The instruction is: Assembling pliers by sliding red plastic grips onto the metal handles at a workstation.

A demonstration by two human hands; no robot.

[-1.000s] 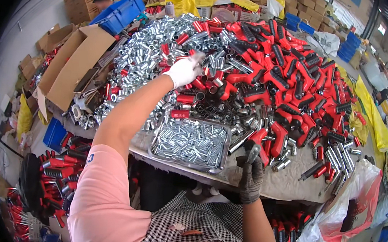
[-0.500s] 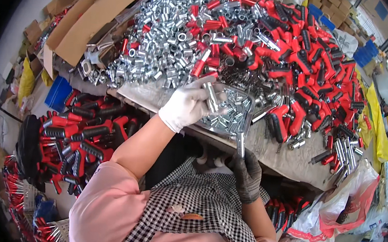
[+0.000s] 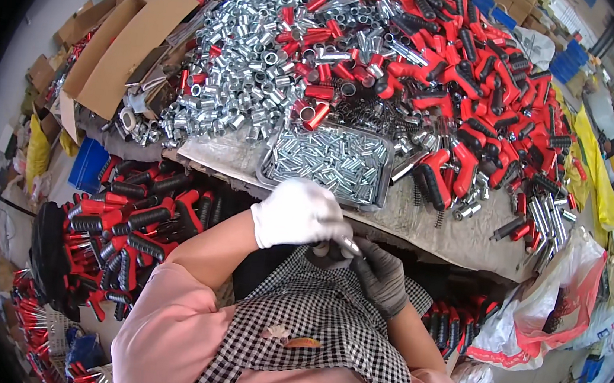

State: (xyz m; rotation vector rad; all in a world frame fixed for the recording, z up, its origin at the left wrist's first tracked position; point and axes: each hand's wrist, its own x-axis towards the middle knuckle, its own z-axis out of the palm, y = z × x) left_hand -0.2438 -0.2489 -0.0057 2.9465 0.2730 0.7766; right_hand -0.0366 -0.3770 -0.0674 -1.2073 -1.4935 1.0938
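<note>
My left hand (image 3: 301, 215), in a white glove, is closed, its slightly blurred fingertips pressed down over a shiny metal tube (image 3: 350, 246). From the other side my right hand (image 3: 381, 280), in a dark grey glove, grips the same tube with bent fingers. The two hands meet above my lap, just off the table's near edge. Most of the tube is hidden by the fingers, so I cannot tell whether it is one part or two joined. Right beyond my left hand sits a clear plastic tray (image 3: 384, 188) full of small metal pins (image 3: 325, 157).
On the table (image 3: 470, 242) lie a heap of silver sleeves (image 3: 241, 72), red-and-black handles (image 3: 474, 97) and dark springs (image 3: 367, 113). More handles (image 3: 128, 221) are piled low at left. A cardboard box (image 3: 123, 52) stands far left; a plastic bag (image 3: 545, 314) hangs at right.
My left hand has moved back from over the tray toward me with its metal sleeve. It has met my right hand, which held a metal rod upright. The whole tray now shows.
</note>
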